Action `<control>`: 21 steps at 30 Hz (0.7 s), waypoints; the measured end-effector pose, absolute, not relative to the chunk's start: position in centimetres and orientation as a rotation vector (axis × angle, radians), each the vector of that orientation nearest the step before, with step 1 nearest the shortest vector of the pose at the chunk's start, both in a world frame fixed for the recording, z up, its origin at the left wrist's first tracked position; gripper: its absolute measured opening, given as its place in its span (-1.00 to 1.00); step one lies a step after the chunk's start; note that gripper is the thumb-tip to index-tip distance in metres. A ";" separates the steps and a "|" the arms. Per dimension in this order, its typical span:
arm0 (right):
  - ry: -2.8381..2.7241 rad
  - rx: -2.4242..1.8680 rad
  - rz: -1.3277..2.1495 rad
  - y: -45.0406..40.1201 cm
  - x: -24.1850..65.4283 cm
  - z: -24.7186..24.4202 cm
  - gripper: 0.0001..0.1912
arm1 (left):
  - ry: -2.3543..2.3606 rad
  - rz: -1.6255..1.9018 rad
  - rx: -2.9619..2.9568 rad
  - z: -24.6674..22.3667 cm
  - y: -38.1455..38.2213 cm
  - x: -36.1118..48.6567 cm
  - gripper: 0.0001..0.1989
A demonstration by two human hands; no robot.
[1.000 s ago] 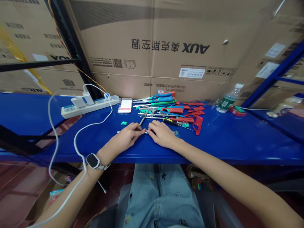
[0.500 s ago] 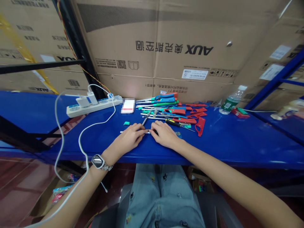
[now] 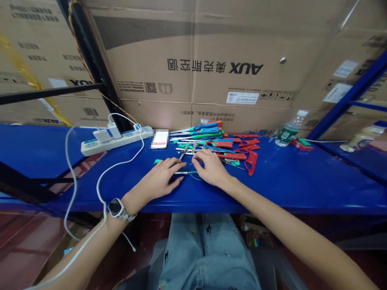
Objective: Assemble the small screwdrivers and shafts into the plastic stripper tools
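Between my hands a long-neck lighter [image 3: 182,172] lies on the blue table, its metal tube to the left and a blue part to the right. My left hand [image 3: 160,177] is over the tube's left end with fingers apart; whether they touch it is unclear. My right hand [image 3: 210,168] is closed in a pinch above the blue part; what sits in the fingertips is too small to make out. Behind the hands lie several long-neck lighters [image 3: 208,130] with blue, green and red handles. A grey metal tool [image 3: 184,152] lies just beyond my fingertips.
A white power strip [image 3: 116,141] with plugs and loose cables stands at the left. Near it lies a white card-like item [image 3: 160,139]. Red handle pieces [image 3: 250,163] and a water bottle [image 3: 290,131] are to the right. Cardboard boxes [image 3: 145,48] stand behind.
My hands have come apart slightly, and my left fingers have spread. More of the lighter between them shows. My right hand now partly covers the screwdriver. The view has shifted slightly.
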State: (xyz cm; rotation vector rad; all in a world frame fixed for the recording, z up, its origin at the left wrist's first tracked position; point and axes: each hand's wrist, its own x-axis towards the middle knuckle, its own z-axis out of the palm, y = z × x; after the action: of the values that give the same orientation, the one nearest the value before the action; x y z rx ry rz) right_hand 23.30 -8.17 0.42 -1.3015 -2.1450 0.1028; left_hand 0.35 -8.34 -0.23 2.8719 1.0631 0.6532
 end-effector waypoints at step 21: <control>-2.315 -1.464 0.510 1.4 34.1 2.4 -0.85 | 0.891 1.050 2.626 1.2 -0.5 8.8 -0.80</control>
State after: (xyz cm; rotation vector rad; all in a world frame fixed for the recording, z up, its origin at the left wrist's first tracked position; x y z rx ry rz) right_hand 34.08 1.37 2.36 -1.4636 -2.3152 0.5104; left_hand 8.84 -0.50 1.20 2.6258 0.8908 1.0504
